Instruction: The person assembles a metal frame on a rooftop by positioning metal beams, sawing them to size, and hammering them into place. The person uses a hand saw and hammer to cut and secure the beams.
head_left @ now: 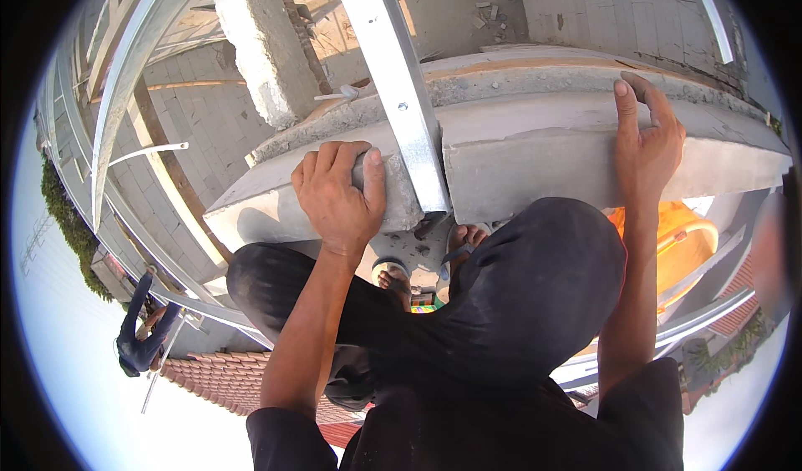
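Observation:
My left hand (341,189) rests at the top edge of the left grey block (251,208), its fingers curled and thumb alongside them. A small grey patch shows between thumb and fingers; whether it is a held thing or the block cannot be told. Against the right grey block (535,158) lies my right hand (650,137), thumb and forefinger raised and apart, the other fingers partly hidden. Between the two blocks a shiny metal channel (393,78) runs down into the gap. My sandalled feet (393,277) are below, between my bent knees.
Behind the blocks runs a rough concrete ledge (476,91), with a broken concrete post (263,49) at its left. Curved metal strips (125,95) cross the left side. An orange tub (681,250) stands lower right. Another person (146,333) is far off at lower left.

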`<state>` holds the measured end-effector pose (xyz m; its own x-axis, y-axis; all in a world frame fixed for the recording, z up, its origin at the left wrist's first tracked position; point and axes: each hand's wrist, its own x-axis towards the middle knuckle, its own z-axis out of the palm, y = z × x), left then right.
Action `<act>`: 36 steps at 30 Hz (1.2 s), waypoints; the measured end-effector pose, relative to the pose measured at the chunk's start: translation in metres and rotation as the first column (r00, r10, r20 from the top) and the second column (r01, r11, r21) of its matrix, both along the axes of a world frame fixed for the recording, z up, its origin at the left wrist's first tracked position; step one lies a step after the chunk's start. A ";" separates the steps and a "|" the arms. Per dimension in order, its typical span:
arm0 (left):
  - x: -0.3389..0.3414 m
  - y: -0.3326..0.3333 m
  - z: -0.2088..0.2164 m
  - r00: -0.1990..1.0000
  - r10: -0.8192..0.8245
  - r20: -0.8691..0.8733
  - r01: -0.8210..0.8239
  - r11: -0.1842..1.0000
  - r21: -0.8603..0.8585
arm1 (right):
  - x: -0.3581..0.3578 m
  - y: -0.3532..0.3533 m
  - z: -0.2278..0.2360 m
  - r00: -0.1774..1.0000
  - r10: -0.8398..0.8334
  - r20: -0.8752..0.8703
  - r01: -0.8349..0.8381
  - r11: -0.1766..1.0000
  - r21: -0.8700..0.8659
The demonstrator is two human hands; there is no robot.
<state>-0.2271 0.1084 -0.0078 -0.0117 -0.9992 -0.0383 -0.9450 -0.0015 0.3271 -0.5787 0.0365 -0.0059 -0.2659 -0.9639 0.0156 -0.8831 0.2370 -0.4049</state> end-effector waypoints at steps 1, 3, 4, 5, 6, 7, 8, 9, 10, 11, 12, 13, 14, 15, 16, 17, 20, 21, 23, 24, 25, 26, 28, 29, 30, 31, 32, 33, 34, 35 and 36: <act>-0.001 0.001 0.004 1.000 -0.012 0.019 0.013 1.000 -0.002 | 0.002 0.002 0.003 0.999 -0.029 0.035 0.027 0.999 0.032; 0.000 -0.003 0.006 0.999 -0.002 0.037 0.003 1.000 -0.018 | 0.002 -0.003 -0.001 0.999 -0.029 -0.034 0.030 0.999 0.037; 0.000 -0.002 0.008 0.999 0.009 0.035 -0.008 0.999 -0.032 | 0.001 -0.003 -0.003 0.999 -0.021 -0.028 0.022 0.999 0.047; 0.002 0.000 0.007 1.000 0.012 0.026 -0.011 0.999 -0.049 | 0.001 -0.001 -0.002 0.999 -0.021 -0.029 0.023 0.998 0.056; 0.004 0.002 0.005 0.999 0.026 0.028 -0.025 0.998 -0.063 | 0.002 -0.001 -0.001 0.999 -0.025 -0.029 0.027 0.998 0.065; 0.005 0.004 0.002 0.999 0.034 0.028 -0.032 0.997 -0.073 | 0.004 0.000 0.002 0.998 -0.039 -0.049 0.044 0.994 0.099; 0.005 0.007 0.000 0.999 0.039 0.026 -0.037 0.996 -0.080 | 0.005 0.001 0.004 0.996 -0.054 -0.072 0.063 0.989 0.135; 0.005 0.008 -0.001 0.999 0.044 0.025 -0.042 0.994 -0.097 | 0.006 0.002 0.006 0.993 -0.074 -0.096 0.089 0.981 0.170; 0.006 0.007 -0.003 0.999 0.044 0.030 -0.040 0.993 -0.111 | 0.004 0.002 0.006 0.991 -0.069 -0.114 0.087 0.983 0.160; 0.006 0.010 -0.005 0.999 0.041 0.036 -0.037 0.992 -0.119 | 0.002 0.003 0.003 0.989 -0.065 -0.132 0.086 0.984 0.157; 0.006 0.012 -0.006 0.999 0.035 0.042 -0.029 0.992 -0.126 | 0.001 0.005 -0.001 0.987 -0.065 -0.149 0.089 0.984 0.156; 0.007 0.016 -0.009 0.999 0.038 0.032 -0.033 0.989 -0.147 | 0.003 0.005 0.002 0.986 -0.064 -0.155 0.093 0.978 0.189; 0.009 0.017 -0.013 0.999 0.040 0.027 -0.035 0.985 -0.171 | 0.006 0.001 0.004 0.986 -0.065 -0.154 0.098 0.970 0.220; 0.007 0.015 -0.016 0.999 0.028 0.020 -0.023 0.981 -0.193 | 0.001 0.003 -0.001 0.983 -0.089 -0.160 0.119 0.974 0.192; 0.008 0.017 -0.017 0.999 0.025 0.046 -0.016 0.981 -0.191 | 0.001 0.004 -0.005 0.981 -0.104 -0.162 0.129 0.979 0.155; 0.009 0.017 -0.016 0.997 0.024 0.074 -0.009 0.981 -0.195 | 0.004 0.003 0.000 0.984 -0.073 -0.164 0.105 0.975 0.194; 0.008 0.017 -0.016 0.995 0.011 0.103 0.007 0.986 -0.169 | -0.016 0.026 -0.020 0.997 -0.068 0.024 0.068 0.997 0.036; 0.008 0.018 -0.012 0.993 0.005 0.119 0.008 0.995 -0.103 | -0.019 0.025 -0.027 0.997 -0.068 0.044 0.068 0.998 0.005; 0.006 0.009 -0.002 0.990 -0.024 0.142 0.016 0.998 0.061 | -0.027 0.020 -0.034 0.994 -0.072 0.083 0.077 0.996 -0.054; 0.003 0.002 0.004 0.988 -0.050 0.145 0.026 0.986 0.163 | -0.035 0.023 -0.035 0.992 -0.080 0.098 0.088 0.993 -0.076; 0.006 -0.002 0.008 0.985 -0.068 0.161 0.022 0.963 0.269 | -0.036 0.026 -0.038 0.989 -0.077 0.124 0.089 0.992 -0.092; 0.011 -0.009 0.010 0.978 -0.142 0.152 0.085 0.939 0.334 | -0.036 0.030 -0.036 0.987 -0.078 0.144 0.092 0.991 -0.095; 0.021 -0.032 0.013 0.949 -0.294 0.114 0.214 0.866 0.452 | -0.043 0.039 -0.028 0.982 -0.085 0.170 0.104 0.989 -0.107; 0.031 -0.040 0.016 0.954 -0.301 -0.006 0.262 0.822 0.505 | -0.031 0.050 -0.019 0.983 -0.054 0.173 0.091 0.971 -0.219; 0.037 -0.045 0.018 0.940 -0.340 -0.026 0.296 0.775 0.558 | -0.020 0.066 -0.010 0.985 -0.025 0.169 0.080 0.941 -0.329; 0.032 -0.053 0.025 0.917 -0.394 -0.062 0.349 0.718 0.602 | -0.009 0.089 0.010 0.989 -0.014 0.145 0.077 0.896 -0.437; 0.037 -0.059 0.028 0.900 -0.427 -0.091 0.378 0.659 0.650 | 0.022 0.114 0.044 0.994 -0.108 0.016 0.106 0.930 -0.352; 0.045 -0.063 0.023 0.908 -0.403 -0.116 0.372 0.649 0.664 | 0.043 0.139 0.073 0.973 -0.196 -0.120 0.158 0.951 -0.265; 0.041 -0.067 0.030 0.911 -0.396 -0.113 0.348 0.595 0.725 | 0.052 0.166 0.082 0.969 -0.240 -0.065 0.214 0.938 -0.273; 0.023 -0.072 0.045 0.899 -0.418 -0.130 0.356 0.526 0.772 | 0.052 0.203 0.095 0.947 -0.319 0.043 0.319 0.907 -0.275; 0.014 -0.075 0.057 0.896 -0.426 -0.122 0.333 0.468 0.819 | 0.056 0.230 0.101 0.909 -0.395 0.137 0.417 0.876 -0.243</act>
<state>-0.2129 0.0333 0.0492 -0.3324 -0.4327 -0.8380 -0.9431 0.1488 0.2973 -0.5223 0.2668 0.0946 -0.6440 -0.7349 0.2127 -0.6936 0.4435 -0.5677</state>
